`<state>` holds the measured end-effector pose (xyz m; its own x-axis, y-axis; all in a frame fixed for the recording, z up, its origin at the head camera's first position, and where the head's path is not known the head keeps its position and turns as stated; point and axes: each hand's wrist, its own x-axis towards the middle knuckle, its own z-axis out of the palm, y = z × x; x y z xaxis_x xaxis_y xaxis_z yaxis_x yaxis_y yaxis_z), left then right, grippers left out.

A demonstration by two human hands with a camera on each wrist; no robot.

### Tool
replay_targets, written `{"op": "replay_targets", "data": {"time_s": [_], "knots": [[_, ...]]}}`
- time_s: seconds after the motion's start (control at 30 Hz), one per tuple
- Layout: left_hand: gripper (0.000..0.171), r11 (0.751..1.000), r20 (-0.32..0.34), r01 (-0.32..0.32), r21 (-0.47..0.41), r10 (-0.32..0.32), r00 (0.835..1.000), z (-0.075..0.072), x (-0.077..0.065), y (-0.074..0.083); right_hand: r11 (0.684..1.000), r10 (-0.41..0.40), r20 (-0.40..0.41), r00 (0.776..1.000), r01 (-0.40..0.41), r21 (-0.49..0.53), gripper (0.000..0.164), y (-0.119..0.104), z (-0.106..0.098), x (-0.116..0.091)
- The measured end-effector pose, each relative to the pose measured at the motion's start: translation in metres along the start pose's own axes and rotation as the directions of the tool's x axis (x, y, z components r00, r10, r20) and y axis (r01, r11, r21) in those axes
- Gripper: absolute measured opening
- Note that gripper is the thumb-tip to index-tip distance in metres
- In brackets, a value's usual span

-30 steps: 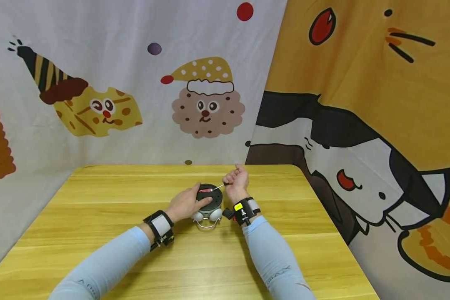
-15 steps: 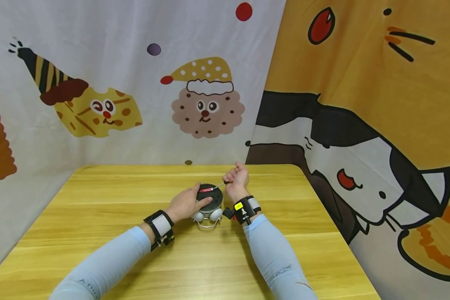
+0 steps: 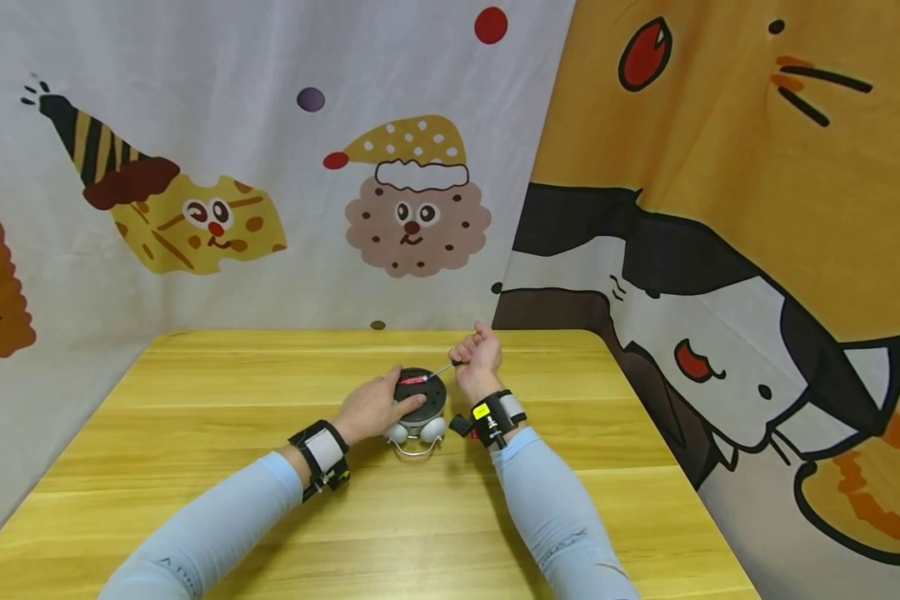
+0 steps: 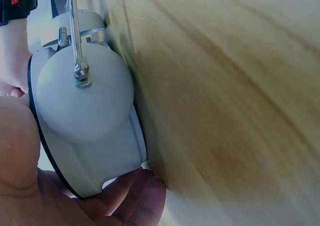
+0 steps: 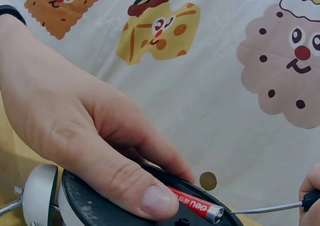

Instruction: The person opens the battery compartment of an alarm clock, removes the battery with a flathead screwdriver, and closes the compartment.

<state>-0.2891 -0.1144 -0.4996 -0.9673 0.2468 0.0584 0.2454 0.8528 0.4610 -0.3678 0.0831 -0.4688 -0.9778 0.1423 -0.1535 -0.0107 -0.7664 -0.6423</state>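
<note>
A white twin-bell alarm clock [image 3: 432, 408] lies on the table with its black back up, bells [image 4: 85, 93] and wire handle toward the near side. My left hand [image 3: 371, 407] grips its left side, thumb across the back, fingertips curled beneath the edge in the left wrist view. A red battery [image 3: 412, 380] sits in the back's compartment; its metal end shows in the right wrist view, the rest partly behind the thumb. My right hand [image 3: 477, 361] grips a dark-handled screwdriver [image 5: 270, 208], its thin metal shaft reaching the clock's rim right by the battery's end.
The light wooden table [image 3: 412, 533] extends around the clock on all sides. Behind it hangs a printed cloth [image 3: 307, 208] with cartoon figures. Bands with small cameras sit on both wrists, the right wrist band [image 3: 495, 417] close to the clock.
My right hand has shifted slightly right and up, the screwdriver handle rising a little with it. A bit more of the red battery shows. My left hand and the clock stay nearly still.
</note>
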Motion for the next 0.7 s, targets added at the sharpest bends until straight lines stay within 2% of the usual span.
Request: {"op": "replay_targets", "data": {"time_s": [0.7], "knots": [[0.094,1.0,0.01,-0.012,-0.015,0.012,1.0,-0.0006,0.0002,-0.0009,0.994,-0.044,0.057,0.997,0.05,-0.1,0.06,-0.0084,0.0028,0.0011]]}}
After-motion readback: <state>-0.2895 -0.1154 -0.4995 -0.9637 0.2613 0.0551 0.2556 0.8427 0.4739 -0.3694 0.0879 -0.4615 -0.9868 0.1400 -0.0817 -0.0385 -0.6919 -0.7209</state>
